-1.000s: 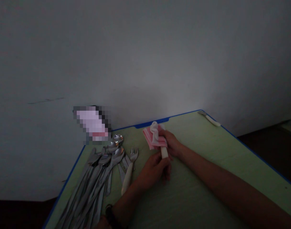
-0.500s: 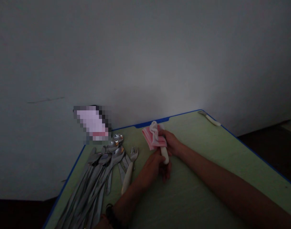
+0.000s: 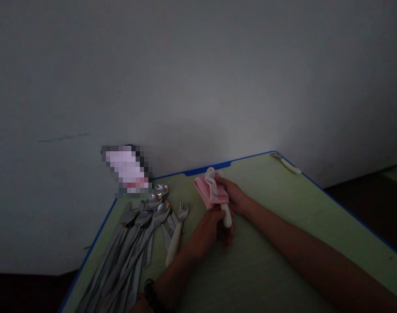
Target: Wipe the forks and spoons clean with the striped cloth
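Observation:
My left hand (image 3: 207, 232) is closed around the white handle of a piece of cutlery (image 3: 227, 217). A pink and white striped cloth (image 3: 205, 189) covers the head of that piece, so its kind is hidden. On the cloth's right side, my right hand (image 3: 233, 194) is closed, pinching the fabric around the covered end. Left of my hands lies a white-handled fork (image 3: 174, 243), tines pointing away from me. Beside it spreads a pile of metal spoons and other cutlery (image 3: 127, 256), partly behind my left forearm.
Another white-handled utensil (image 3: 290, 166) rests near the far right corner of the pale green, blue-edged table (image 3: 283, 208). A blurred-out device with a bright screen (image 3: 127, 167) stands at the far left edge against the grey wall (image 3: 198, 87).
Both hands keep their hold, with only a very slight shift of the handle and cloth. The cutlery on the table has stayed in place.

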Demonstrator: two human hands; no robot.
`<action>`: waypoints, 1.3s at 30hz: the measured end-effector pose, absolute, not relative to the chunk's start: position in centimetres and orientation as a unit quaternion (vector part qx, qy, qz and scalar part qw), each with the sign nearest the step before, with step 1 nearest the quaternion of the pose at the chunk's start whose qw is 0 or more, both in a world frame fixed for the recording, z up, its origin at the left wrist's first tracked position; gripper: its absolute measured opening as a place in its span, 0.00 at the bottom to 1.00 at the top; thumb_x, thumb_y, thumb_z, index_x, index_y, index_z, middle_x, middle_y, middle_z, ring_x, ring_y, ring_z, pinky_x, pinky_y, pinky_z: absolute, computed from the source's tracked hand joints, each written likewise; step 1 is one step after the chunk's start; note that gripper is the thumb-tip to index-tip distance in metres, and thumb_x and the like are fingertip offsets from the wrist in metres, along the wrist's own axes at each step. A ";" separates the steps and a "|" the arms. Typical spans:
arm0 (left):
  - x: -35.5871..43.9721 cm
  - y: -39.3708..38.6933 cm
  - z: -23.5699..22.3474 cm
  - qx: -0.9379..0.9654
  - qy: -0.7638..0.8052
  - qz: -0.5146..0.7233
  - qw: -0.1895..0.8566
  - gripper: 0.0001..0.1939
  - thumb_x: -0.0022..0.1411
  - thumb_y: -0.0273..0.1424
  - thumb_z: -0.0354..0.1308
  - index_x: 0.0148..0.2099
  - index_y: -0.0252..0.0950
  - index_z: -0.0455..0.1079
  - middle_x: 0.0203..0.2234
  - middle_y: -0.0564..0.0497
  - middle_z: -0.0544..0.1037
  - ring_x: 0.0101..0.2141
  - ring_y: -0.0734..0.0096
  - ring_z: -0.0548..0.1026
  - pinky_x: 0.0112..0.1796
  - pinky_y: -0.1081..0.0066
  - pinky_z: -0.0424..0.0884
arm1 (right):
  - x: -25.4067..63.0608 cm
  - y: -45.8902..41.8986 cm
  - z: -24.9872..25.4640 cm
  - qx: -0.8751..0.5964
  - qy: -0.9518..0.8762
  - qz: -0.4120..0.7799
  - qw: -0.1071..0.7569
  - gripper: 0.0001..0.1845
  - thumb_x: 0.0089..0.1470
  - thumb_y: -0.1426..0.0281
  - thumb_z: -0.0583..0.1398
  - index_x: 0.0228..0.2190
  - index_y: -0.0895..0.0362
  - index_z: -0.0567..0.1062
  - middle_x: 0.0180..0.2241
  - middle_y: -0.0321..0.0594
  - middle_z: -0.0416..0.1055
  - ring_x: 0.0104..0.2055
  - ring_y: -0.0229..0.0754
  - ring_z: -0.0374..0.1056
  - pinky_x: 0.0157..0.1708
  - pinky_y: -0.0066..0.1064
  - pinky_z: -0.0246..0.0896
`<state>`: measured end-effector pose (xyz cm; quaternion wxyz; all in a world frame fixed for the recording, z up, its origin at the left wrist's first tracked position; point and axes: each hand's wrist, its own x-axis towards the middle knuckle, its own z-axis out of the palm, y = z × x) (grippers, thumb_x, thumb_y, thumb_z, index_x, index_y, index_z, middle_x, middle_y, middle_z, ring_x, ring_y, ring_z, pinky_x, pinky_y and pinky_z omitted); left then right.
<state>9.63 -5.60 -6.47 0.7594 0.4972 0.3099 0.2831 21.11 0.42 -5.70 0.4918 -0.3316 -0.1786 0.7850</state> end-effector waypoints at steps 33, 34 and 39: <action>9.8 -6.4 -4.9 0.574 0.326 0.255 0.707 0.16 0.63 0.42 0.43 0.32 0.34 0.59 0.17 0.54 0.69 0.14 0.79 0.66 0.16 0.79 0.62 | 21.1 0.2 -5.3 -0.337 -0.153 0.753 0.544 0.13 0.54 0.63 0.56 0.26 0.59 0.71 0.19 0.34 0.69 0.18 0.33 0.62 0.21 0.25 0.60; 9.8 -6.3 -5.0 0.576 0.327 0.252 0.706 0.17 0.63 0.42 0.43 0.32 0.34 0.60 0.17 0.54 0.69 0.14 0.79 0.66 0.16 0.79 0.62 | 21.1 0.1 -5.2 -0.340 -0.156 0.753 0.541 0.13 0.54 0.63 0.56 0.26 0.60 0.71 0.19 0.34 0.69 0.18 0.33 0.62 0.21 0.25 0.60; 9.7 -6.2 -5.2 0.567 0.327 0.258 0.710 0.16 0.63 0.43 0.44 0.33 0.34 0.60 0.18 0.55 0.69 0.14 0.79 0.66 0.16 0.79 0.63 | 21.1 0.0 -4.9 -0.353 -0.165 0.748 0.538 0.13 0.54 0.63 0.55 0.27 0.60 0.71 0.18 0.34 0.69 0.18 0.33 0.62 0.20 0.24 0.58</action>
